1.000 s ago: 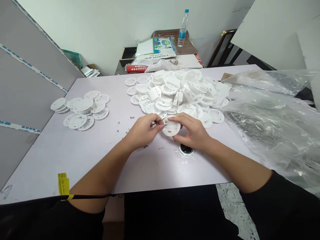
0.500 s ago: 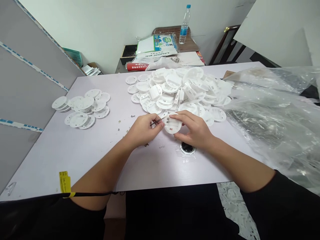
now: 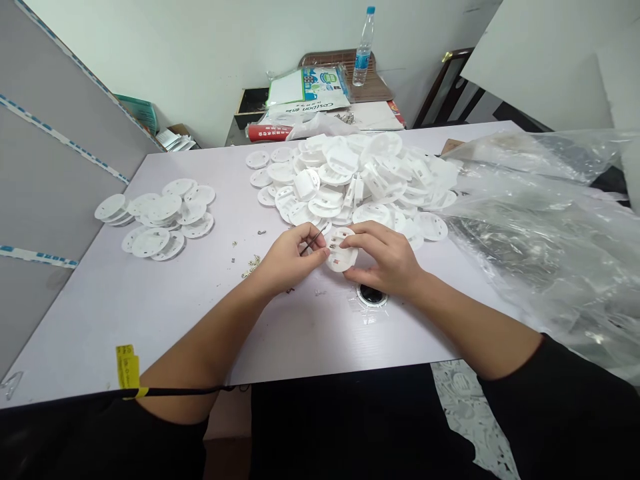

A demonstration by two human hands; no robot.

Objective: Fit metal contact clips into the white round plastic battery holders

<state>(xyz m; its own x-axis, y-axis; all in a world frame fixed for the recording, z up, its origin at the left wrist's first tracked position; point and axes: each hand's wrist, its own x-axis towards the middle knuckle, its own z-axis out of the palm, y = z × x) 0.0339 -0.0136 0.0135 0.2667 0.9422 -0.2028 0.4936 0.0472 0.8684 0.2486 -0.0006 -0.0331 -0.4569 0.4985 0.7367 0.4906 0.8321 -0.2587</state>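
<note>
Between the fingers of my right hand (image 3: 385, 257) is a white round plastic cover (image 3: 339, 261), tilted, with slots and small metal pieces on the side facing me. My left hand (image 3: 287, 260) is closed around thin dark tweezers (image 3: 313, 241), their tips pointing up and to the right past the cover's left edge. My left thumb tip is at that same edge. Small metal parts (image 3: 251, 265) lie on the table left of my left hand, partly hidden by it. Beneath my right hand sits a black round piece with a clear rim (image 3: 372, 295).
A large heap of white covers (image 3: 345, 177) spreads behind my hands. To the left lies a smaller group of covers (image 3: 165, 208). Clear plastic bags (image 3: 540, 240) drape over the right side of the table. A water bottle (image 3: 363, 57) stands beyond the far edge.
The cover has turned and tilted slightly in my right hand. The tweezers' tips have swung upward, off the cover's face. The whole view has shifted a little.
</note>
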